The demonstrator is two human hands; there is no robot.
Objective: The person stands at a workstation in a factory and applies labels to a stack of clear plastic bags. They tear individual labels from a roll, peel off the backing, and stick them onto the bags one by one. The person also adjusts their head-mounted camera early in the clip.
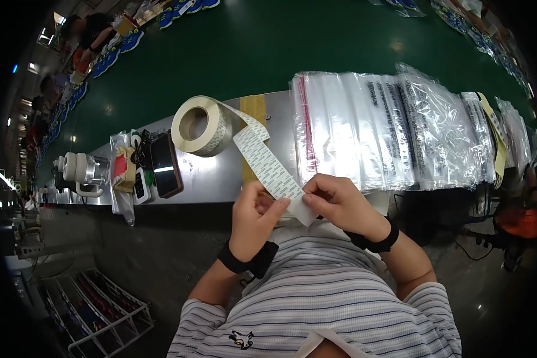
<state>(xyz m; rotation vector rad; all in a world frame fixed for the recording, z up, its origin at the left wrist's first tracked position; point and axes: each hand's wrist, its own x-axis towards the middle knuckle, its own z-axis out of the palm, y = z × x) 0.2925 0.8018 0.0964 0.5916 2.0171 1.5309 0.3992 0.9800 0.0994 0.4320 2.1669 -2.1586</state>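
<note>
Left hand (255,216): closed on the strip's (267,162) loose end, thumb and fingers pinching it.
Right hand (338,203): pinched on the same end, just beside the left.
Strip: stretched from both hands up to the roll (201,126).
Roll: laid on the metal ledge (209,179).
Bags (394,134): stacked right of the roll.
Phone (166,165): left of the roll.

You have one roll of label tape (201,126) on the tabletop (215,176), one dark phone (166,165), two black wristbands (247,261), and two hands (253,216) on one paper strip (267,162).
</note>
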